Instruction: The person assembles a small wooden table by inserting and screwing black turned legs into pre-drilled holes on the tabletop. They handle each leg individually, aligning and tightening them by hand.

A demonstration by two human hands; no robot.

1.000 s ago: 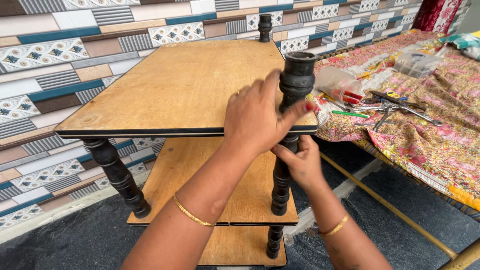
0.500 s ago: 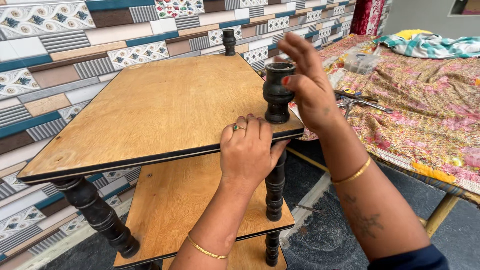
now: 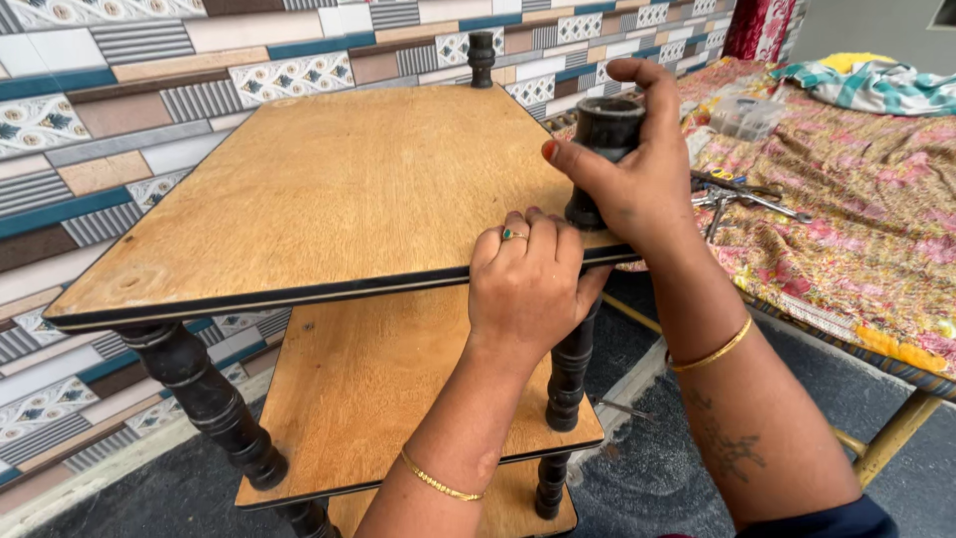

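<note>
Right hand (image 3: 637, 179) holds the black turned post (image 3: 605, 134); left hand (image 3: 528, 284) clamps the top shelf (image 3: 329, 199) edge; a slip could tilt the post

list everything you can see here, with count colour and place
shelf boards: three, tan wood with dark edging, stacked centre
turned posts: several, black, at the shelf corners
top post piece: one, black, near right corner
tiled wall: one, patterned, behind on the left
floral cloth: one, pink and yellow, over a surface on the right
hand tools: a few, metal, on the cloth
clear plastic box: one, on the cloth
left hand: gripping the top board's front edge
right hand: wrapped around the top post piece
</note>
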